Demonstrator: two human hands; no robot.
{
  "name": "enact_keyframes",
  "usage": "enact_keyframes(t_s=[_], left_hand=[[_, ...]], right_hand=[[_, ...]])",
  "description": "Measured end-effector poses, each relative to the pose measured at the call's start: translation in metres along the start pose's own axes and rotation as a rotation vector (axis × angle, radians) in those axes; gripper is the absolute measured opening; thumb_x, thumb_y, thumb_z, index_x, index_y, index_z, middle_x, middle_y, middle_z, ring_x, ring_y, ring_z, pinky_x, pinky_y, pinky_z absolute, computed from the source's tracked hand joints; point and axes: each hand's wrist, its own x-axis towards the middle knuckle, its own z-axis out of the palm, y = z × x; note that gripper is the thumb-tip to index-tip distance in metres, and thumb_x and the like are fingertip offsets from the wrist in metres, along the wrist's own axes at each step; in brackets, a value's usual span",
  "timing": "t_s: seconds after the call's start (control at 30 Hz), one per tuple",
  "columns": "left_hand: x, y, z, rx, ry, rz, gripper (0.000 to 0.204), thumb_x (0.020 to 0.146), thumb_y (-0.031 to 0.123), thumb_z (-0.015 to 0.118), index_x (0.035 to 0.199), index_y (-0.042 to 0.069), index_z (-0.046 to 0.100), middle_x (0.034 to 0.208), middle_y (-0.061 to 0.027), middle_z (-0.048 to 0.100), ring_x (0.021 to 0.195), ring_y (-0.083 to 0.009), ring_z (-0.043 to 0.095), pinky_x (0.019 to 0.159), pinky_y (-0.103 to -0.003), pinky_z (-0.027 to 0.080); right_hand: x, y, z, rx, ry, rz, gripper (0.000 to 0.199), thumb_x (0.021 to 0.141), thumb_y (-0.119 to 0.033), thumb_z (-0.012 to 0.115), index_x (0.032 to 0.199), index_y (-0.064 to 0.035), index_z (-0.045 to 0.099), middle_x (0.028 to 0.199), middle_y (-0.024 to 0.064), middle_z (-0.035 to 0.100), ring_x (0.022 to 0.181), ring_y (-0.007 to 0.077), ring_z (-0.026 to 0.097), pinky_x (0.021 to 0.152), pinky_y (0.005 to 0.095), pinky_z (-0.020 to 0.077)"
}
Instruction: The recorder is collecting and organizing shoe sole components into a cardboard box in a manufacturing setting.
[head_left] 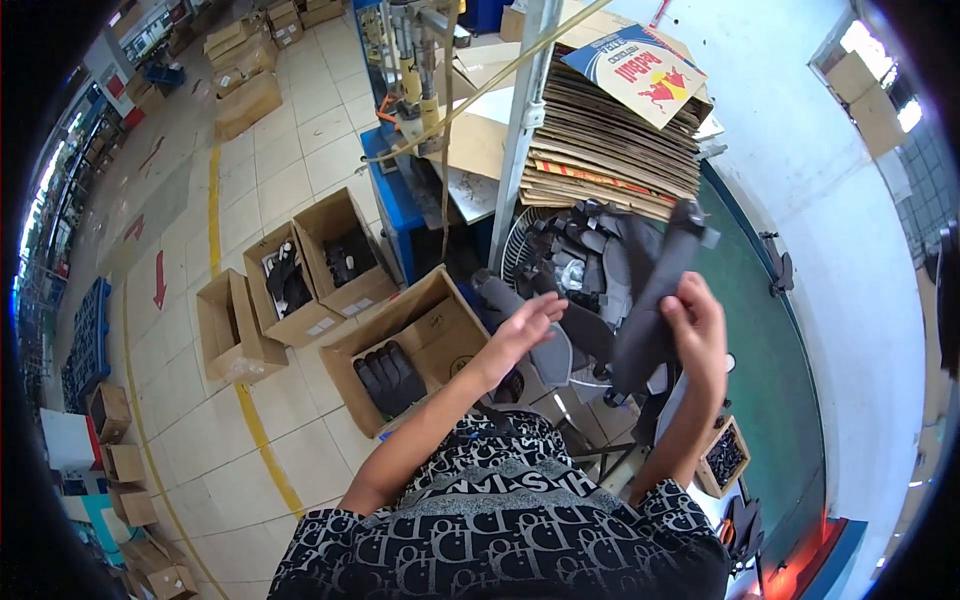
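Note:
My right hand [702,325] grips a long, flat dark grey part [650,315], seemingly plastic, tilted upright with a narrower upper end. To its left, my left hand [527,332] has its fingers stretched out and holds nothing. Close by that hand lie flat grey pieces [548,358]; whether the fingers touch them is unclear. Beyond both hands, a heap of similar grey parts [608,262] fills a round wire basket [514,250]. A small clear plastic scrap [570,275] rests among them.
Left of me stands an open carton [432,315] with black parts [390,380] inside; smaller cartons [240,345] sit past it. A metal post [522,130] rises before stacked flat cardboard [610,160]. At right, a small box [742,450] holds dark pieces near a white wall [850,250].

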Motion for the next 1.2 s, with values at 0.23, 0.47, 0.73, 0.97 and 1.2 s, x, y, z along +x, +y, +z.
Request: enact_keyframes(t_s=[0.23,0.47,0.73,0.97,1.2], left_hand=[[-0.074,0.052,-0.03,-0.613,0.201,0.155,0.076,0.093,0.044,0.06,0.147,0.0,0.028,0.143,-0.013,0.045,0.125,-0.0221,0.051,0.105,-0.037,0.041],[-0.196,0.029,-0.112,-0.269,0.464,-0.338,0.047,0.088,0.015,0.071,0.128,-0.003,0.054,0.115,-0.0086,0.065,0.1,-0.013,0.062,0.089,-0.027,0.05],[-0.277,-0.052,-0.151,-0.502,0.961,-0.297,0.026,0.093,0.014,0.065,0.114,-0.001,0.06,0.101,-0.005,0.067,0.091,-0.013,0.065,0.081,-0.027,0.052],[-0.221,-0.15,-0.2,-0.76,1.071,-0.335,0.036,0.099,0.015,0.056,0.133,0.011,0.048,0.124,-0.0039,0.057,0.114,-0.0177,0.057,0.092,-0.037,0.051],[-0.189,-0.201,-0.252,-0.844,0.853,-0.378,0.049,0.098,0.017,0.057,0.142,0.008,0.038,0.127,-0.0073,0.056,0.115,-0.0215,0.057,0.095,-0.039,0.049]], right_hand=[[-0.038,-0.028,0.183,0.359,-0.424,0.095,0.018,0.088,-0.011,0.068,0.097,0.0037,0.061,0.101,0.0095,0.059,0.097,0.0209,0.058,0.088,0.032,0.045],[-0.086,-0.008,0.276,0.483,-0.646,0.215,0.033,0.088,-0.005,0.066,0.119,0.0033,0.061,0.114,0.0115,0.059,0.111,0.0219,0.055,0.095,0.0302,0.0434],[-0.08,0.055,0.318,0.587,-0.444,0.69,0.046,0.097,-0.004,0.052,0.14,0.006,0.04,0.122,0.0122,0.06,0.11,0.0172,0.058,0.098,0.0299,0.0433],[-0.113,0.084,0.409,0.718,-0.65,0.938,0.03,0.096,-0.006,0.052,0.125,0.0034,0.052,0.116,0.0075,0.061,0.106,0.0169,0.057,0.095,0.029,0.0427],[-0.102,0.168,0.461,0.575,-0.72,1.125,0.024,0.097,-0.007,0.05,0.119,0.0012,0.054,0.114,0.0064,0.062,0.105,0.0178,0.058,0.091,0.0304,0.0445]])
